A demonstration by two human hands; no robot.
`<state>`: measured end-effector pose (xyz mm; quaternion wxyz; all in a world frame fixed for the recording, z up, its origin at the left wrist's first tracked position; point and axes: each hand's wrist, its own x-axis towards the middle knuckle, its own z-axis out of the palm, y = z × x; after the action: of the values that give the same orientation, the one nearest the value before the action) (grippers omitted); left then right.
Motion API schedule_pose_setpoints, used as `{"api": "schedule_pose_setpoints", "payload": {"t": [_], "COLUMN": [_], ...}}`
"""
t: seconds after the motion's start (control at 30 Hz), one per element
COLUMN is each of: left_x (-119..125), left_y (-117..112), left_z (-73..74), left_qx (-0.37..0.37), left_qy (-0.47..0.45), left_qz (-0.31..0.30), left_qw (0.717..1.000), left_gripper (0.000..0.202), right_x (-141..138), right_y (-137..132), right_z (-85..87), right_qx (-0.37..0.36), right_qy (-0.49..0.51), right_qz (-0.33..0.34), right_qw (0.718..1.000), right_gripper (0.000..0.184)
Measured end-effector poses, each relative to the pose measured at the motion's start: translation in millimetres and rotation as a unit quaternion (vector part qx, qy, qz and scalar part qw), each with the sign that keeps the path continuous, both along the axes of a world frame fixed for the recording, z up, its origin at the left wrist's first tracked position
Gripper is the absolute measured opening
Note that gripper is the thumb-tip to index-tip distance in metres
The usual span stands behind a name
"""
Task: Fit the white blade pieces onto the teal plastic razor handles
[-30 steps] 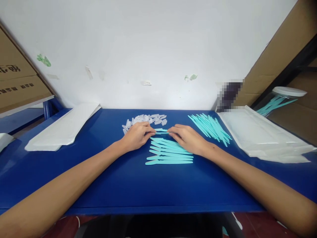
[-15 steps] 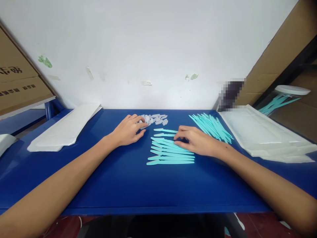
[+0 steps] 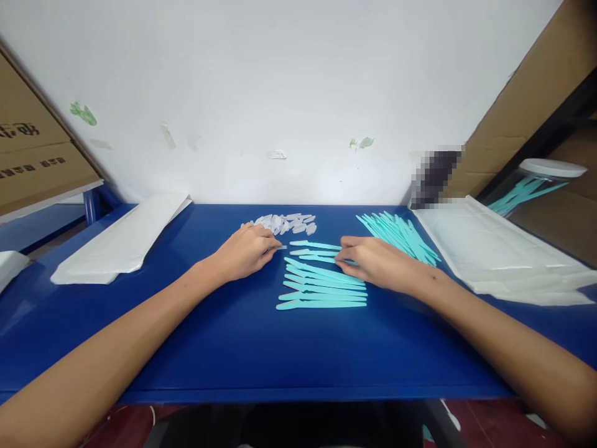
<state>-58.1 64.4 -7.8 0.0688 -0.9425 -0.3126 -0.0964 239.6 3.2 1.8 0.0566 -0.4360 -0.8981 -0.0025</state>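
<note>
My left hand (image 3: 249,249) is closed in a pinch on a small translucent blade cap (image 3: 282,247), whose tip pokes out past the thumb and finger. Just behind it lies a pile of such caps (image 3: 293,223). My right hand (image 3: 366,258) pinches the handle of a turquoise eyebrow razor (image 3: 314,257), its blade end pointing left. Two more razors lie close to those fingers, the upper one (image 3: 310,244) nearest the caps. Below them, a row of several razors (image 3: 326,297) rests side by side on the table, blade ends to the left.
A heap of turquoise razors (image 3: 398,236) lies at the back right of the blue table (image 3: 224,348). White packets (image 3: 504,255) are stacked at the right, others (image 3: 125,239) at the left. A lidded jar (image 3: 536,186) holding razors stands far right. A wall closes off the back.
My left hand has drawn back from the cap pile with a cap between its fingers. My right hand has moved slightly right, pulling a razor away from the row.
</note>
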Motion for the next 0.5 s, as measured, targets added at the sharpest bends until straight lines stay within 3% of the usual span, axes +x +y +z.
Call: {"api": "schedule_pose_setpoints", "payload": {"t": [0.2,0.37,0.5], "left_x": [0.1,-0.9,-0.9], "left_y": [-0.7,2.4,4.0], "left_z": [-2.9,-6.3,-6.7], "left_qx": [-0.034,-0.072,-0.102], "left_qy": [-0.040,-0.088,-0.122], "left_qz": [-0.004,-0.011,-0.014], "left_qw": [0.999,0.993,0.987], "left_gripper": [0.033,0.033,0.032], "right_x": [-2.8,-1.2,-3.1], "right_y": [7.5,6.8,2.5], "right_z": [-6.9,-7.9,-4.6], "right_qx": [0.080,0.034,0.004], "right_qy": [-0.033,0.011,0.019], "right_qz": [-0.006,-0.038,-0.022], "right_qw": [0.996,0.999,1.000], "right_gripper": [0.022,0.020,0.023]}}
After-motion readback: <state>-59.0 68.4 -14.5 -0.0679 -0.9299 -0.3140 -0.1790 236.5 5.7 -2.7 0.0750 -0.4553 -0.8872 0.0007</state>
